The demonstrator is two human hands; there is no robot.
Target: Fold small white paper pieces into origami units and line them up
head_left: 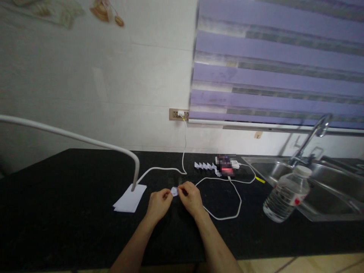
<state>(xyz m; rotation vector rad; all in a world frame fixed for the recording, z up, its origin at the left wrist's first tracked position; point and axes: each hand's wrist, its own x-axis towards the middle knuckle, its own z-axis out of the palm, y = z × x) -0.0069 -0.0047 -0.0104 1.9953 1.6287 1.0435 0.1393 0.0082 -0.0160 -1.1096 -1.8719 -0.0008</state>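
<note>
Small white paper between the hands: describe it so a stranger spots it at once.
On the black counter, the left hand and right hand are close together. Between their fingers is the small white paper. The flat sheets to its left and the row of small folded pieces farther back lie on the counter; this piece alone is held.

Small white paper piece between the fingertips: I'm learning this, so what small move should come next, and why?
Probably press a crease into the small white paper piece: the left hand and right hand pinch it from opposite sides, and folded white paper shapes lie in a row beyond.
</note>
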